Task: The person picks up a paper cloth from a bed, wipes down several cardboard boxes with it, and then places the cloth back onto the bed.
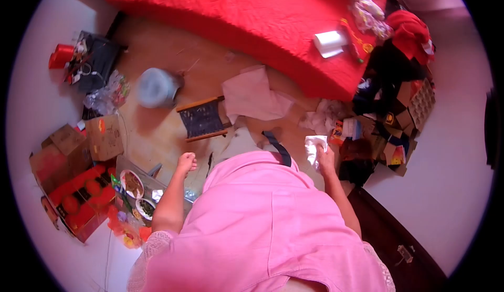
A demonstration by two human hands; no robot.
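My right hand (326, 159) is closed around a crumpled white tissue (314, 149), which sticks out past the fingers. On the other side, my left hand (187, 162) is curled into a fist with nothing showing in it. Between the hands, my pink apron (262, 197) covers the front of my body, and a dark strap (277, 147) lies at its far edge. Beyond the left hand stands a low folding stool (202, 120) with a dark seat and wooden bars. A pink cloth (252, 95) is spread on the floor beside it.
A red-covered bed (236, 19) spans the far side, with a white paper roll (329, 42) on it. A grey bucket (155, 88) stands left of the stool. Cardboard boxes (104, 138) and food bowls (132, 183) are at left; piled cartons (396, 150) at right.
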